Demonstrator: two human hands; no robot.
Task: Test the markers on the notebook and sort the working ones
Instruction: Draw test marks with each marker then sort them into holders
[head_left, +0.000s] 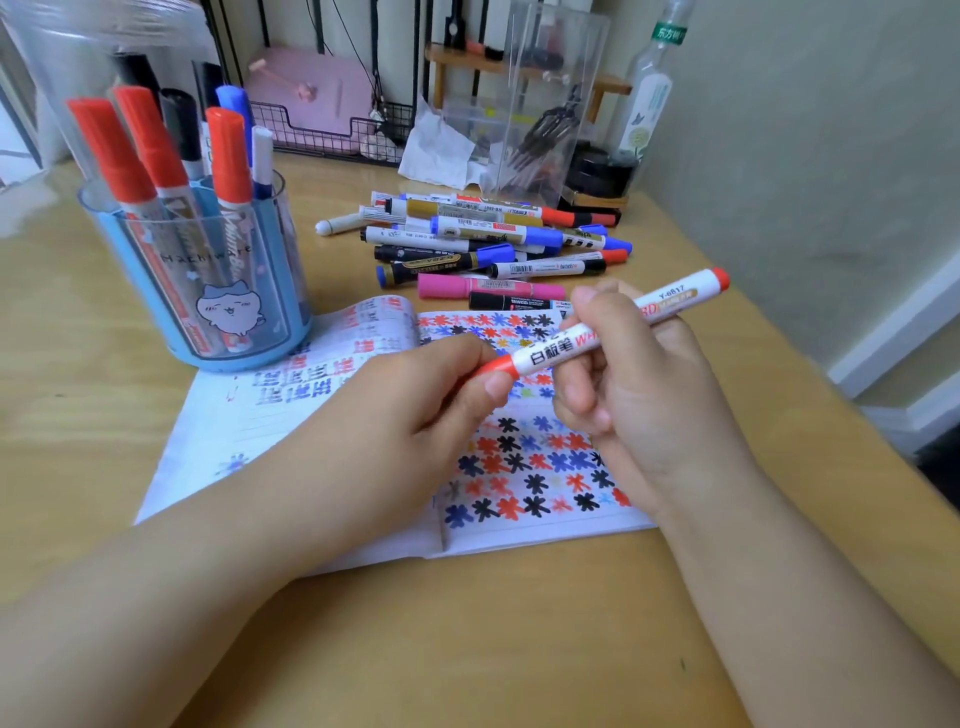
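Observation:
A white whiteboard marker with red ends (618, 326) is held over the open notebook (524, 467), tilted up to the right. My right hand (644, 395) grips its white barrel. My left hand (415, 410) pinches its red cap at the lower left end. The notebook's right page is covered with red, blue and black star-shaped test marks. A pile of several loose markers (488, 244) lies on the desk behind the notebook. A blue clear pen holder (208, 280) at the left holds several markers with red, blue and black caps.
The wooden desk (467, 649) extends toward me. At the back stand a clear plastic organizer (540, 104), a crumpled tissue (441, 150), a glass bottle (649, 88) and a black wire basket (322, 130). A wall runs along the right edge.

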